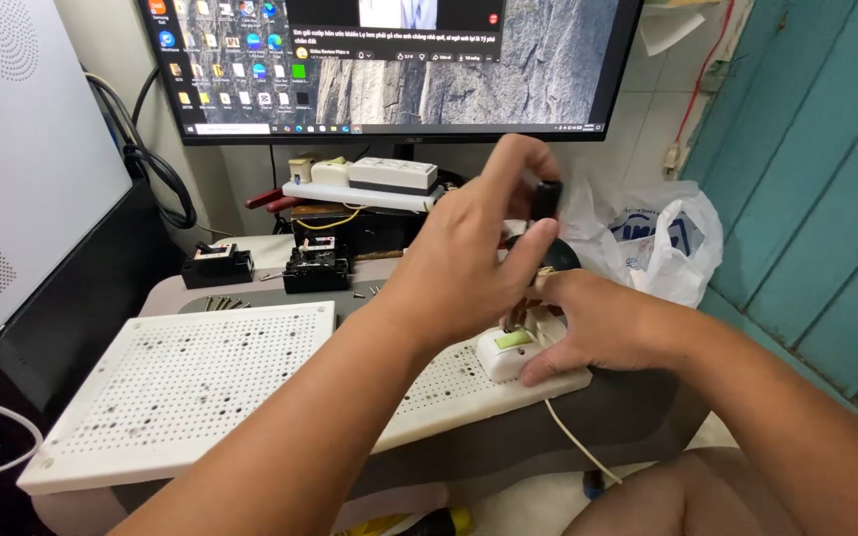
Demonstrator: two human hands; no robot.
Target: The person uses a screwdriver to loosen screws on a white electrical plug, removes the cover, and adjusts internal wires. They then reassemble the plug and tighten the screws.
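two hands meet over a small white switch block (510, 349) with a green button, which sits on the right end of a white perforated board (181, 382) close to the board's front edge. the right hand (603, 323) is closed around the block, thumb along its front, pinning it down. the left hand (469, 258) crosses above, fingers pinched on a black screwdriver handle (545, 199) whose shaft drops to the block's top. the block looks light, hard plastic, likely slippery and quick to skid, so holding it by its sides seems soundest; a thin white wire (573, 437) trails off the board's edge toward the lap. open board lies to the left; loose screws (220, 303) and two black parts (216, 266) sit beyond it. a plastic bag (662, 238) crowds the right, and a monitor (389, 65) closes the back.
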